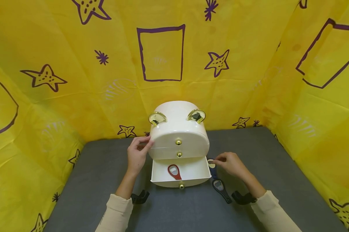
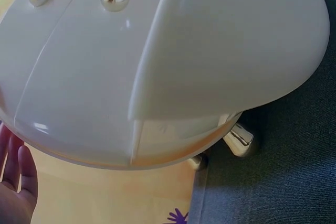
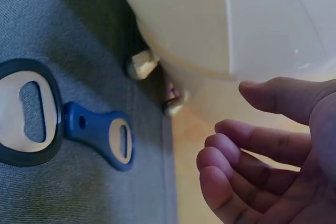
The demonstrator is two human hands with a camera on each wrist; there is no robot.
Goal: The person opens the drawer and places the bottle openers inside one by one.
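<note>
A white drawer box (image 1: 178, 129) with gold knobs stands on the grey table, its bottom drawer (image 1: 192, 166) pulled out. Inside that drawer lies a red bottle opener (image 1: 178, 176). My left hand (image 1: 137, 156) rests its fingers against the box's left side, with only part of the hand (image 2: 18, 182) showing in the left wrist view. To the right of the drawer, my right hand (image 1: 231, 163) hovers near a blue bottle opener (image 3: 97, 132), thumb and fingers apart with nothing between them. A black bottle opener (image 1: 221, 190) lies nearer the front, its head close to the blue one's handle.
Two gold-rimmed ear-shaped pieces (image 1: 196, 115) stick up from the box top. Short gold feet (image 3: 142, 65) hold the box off the table (image 1: 105, 174). Yellow cloth (image 1: 119, 106) with purple drawings hangs behind and on both sides.
</note>
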